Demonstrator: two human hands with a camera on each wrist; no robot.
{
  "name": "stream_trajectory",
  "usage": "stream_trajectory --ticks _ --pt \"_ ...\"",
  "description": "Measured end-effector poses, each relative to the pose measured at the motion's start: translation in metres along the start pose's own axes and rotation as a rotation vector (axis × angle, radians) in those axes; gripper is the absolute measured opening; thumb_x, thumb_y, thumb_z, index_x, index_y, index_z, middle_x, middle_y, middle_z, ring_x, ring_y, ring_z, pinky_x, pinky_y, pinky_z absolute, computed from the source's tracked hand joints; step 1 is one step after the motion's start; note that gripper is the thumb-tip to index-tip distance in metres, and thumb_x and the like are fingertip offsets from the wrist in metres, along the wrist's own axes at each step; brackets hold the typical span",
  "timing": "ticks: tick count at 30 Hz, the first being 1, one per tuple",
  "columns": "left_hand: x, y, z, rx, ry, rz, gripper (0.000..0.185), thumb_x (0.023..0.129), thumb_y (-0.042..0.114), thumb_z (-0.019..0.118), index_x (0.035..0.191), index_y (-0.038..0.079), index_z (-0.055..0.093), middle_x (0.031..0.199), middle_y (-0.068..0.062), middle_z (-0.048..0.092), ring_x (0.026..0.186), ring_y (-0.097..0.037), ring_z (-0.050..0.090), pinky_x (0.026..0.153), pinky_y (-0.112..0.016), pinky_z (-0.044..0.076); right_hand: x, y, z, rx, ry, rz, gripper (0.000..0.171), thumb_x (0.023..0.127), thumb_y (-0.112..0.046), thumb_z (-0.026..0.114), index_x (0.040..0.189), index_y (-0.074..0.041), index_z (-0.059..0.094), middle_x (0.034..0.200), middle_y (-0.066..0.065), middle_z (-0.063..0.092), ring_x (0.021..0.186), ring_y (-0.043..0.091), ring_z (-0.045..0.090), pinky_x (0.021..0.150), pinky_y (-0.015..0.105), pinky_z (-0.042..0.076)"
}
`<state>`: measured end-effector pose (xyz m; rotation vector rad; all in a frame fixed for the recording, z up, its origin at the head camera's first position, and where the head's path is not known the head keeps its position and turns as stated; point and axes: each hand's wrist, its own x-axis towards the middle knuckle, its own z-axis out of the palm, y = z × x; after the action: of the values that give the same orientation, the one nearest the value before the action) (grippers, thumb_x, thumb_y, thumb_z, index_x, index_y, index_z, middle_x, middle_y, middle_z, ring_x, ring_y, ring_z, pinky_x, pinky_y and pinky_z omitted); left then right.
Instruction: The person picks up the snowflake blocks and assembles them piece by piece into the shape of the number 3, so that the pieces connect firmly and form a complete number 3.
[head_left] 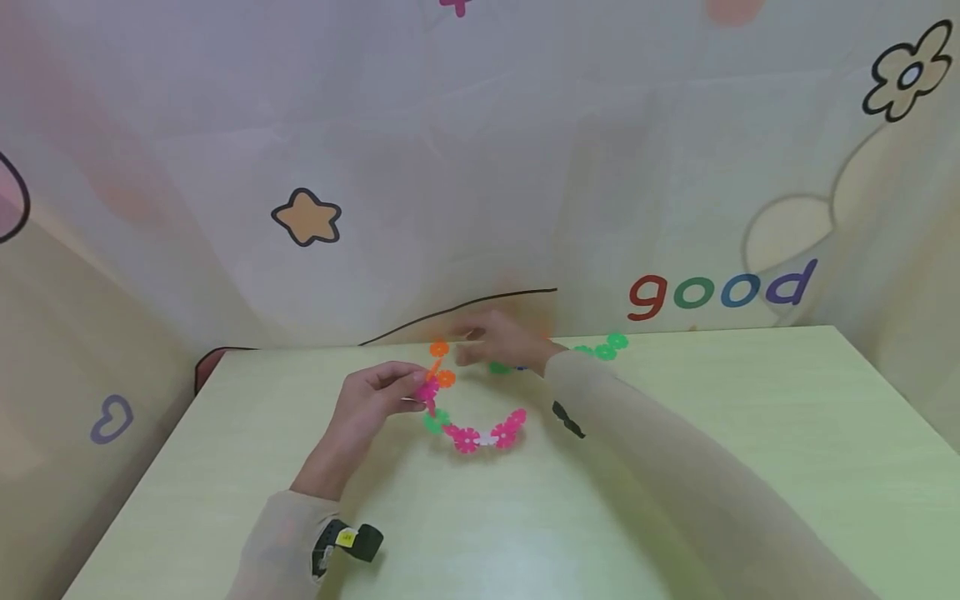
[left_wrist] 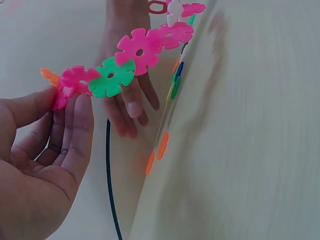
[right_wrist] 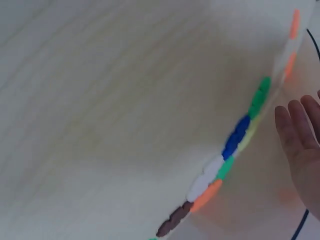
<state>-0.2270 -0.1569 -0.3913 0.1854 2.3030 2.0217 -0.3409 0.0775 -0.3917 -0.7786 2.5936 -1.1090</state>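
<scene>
Plastic flower chain (head_left: 480,429) in left hand (head_left: 367,404)

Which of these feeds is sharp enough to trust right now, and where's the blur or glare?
Head view: soft all over, right hand motion-blurred, pale glare on the table near the camera. Left wrist view: sharpest, left hand and chain of snowflake pieces are crisp. Right wrist view: heavily smeared, the row of pieces reads as streaks.

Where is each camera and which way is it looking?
Head: on the person's head, looking down at the table; both arms show, left hand pinching the flower chain.
Left wrist: beside the left hand, looking along the flower chain toward the right hand.
Right wrist: by the right hand, facing loose pieces at the table edge.
Shared: head and left wrist both show the chain.
</scene>
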Motion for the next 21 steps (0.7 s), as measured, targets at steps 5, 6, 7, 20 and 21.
stream_trajectory --ticks 5,6,7,20,21 --pt "0.0 0.0 -0.005 0.014 0.011 -0.004 0.029 0.104 0.019 0.072 0.123 -0.003 0.072 0.107 -0.013 0.076 0.092 -0.023 0.077 0.09 -0.031 0.062 0.011 0.005 0.012 -0.006 -0.041 -0.058 0.054 0.096 -0.019 0.083 0.144 -0.002 0.064 0.143 0.013 0.065 0.129 0.032 0.06 0.109 0.044 0.052" --pt "0.0 0.0 -0.005 0.021 0.013 -0.003 0.03 0.104 0.02 0.072 0.123 -0.003 0.072 0.107 -0.013 0.076 0.092 -0.023 0.077 0.09 -0.031 0.062 0.014 0.006 0.014 -0.015 -0.042 -0.061 0.055 0.096 -0.02 0.083 0.144 -0.003 0.064 0.143 0.012 0.065 0.129 0.032 0.06 0.109 0.043 0.052" --pt "0.0 0.0 -0.006 0.022 0.014 -0.003 0.03 0.104 0.02 0.072 0.123 -0.003 0.072 0.107 -0.013 0.075 0.092 -0.023 0.077 0.09 -0.031 0.062 0.016 0.006 0.017 -0.027 -0.043 -0.06 0.056 0.095 -0.021 0.083 0.145 -0.004 0.064 0.144 0.011 0.065 0.129 0.031 0.059 0.11 0.043 0.051" --pt "0.0 0.001 -0.009 0.017 0.022 0.001 0.028 0.104 0.018 0.071 0.122 -0.004 0.073 0.106 -0.013 0.075 0.09 -0.023 0.077 0.091 -0.031 0.061 0.013 0.013 0.02 -0.321 -0.09 -0.231 0.035 0.098 -0.019 0.08 0.129 -0.004 0.075 0.14 0.011 0.068 0.127 0.029 0.062 0.11 0.042 0.05" --pt "0.0 0.001 -0.009 0.012 0.02 0.0 0.028 0.104 0.018 0.071 0.122 -0.004 0.073 0.106 -0.013 0.075 0.09 -0.023 0.077 0.091 -0.03 0.061 0.009 0.016 0.018 -0.327 -0.092 -0.237 0.035 0.098 -0.019 0.079 0.129 -0.004 0.075 0.141 0.011 0.068 0.128 0.029 0.062 0.11 0.042 0.049"
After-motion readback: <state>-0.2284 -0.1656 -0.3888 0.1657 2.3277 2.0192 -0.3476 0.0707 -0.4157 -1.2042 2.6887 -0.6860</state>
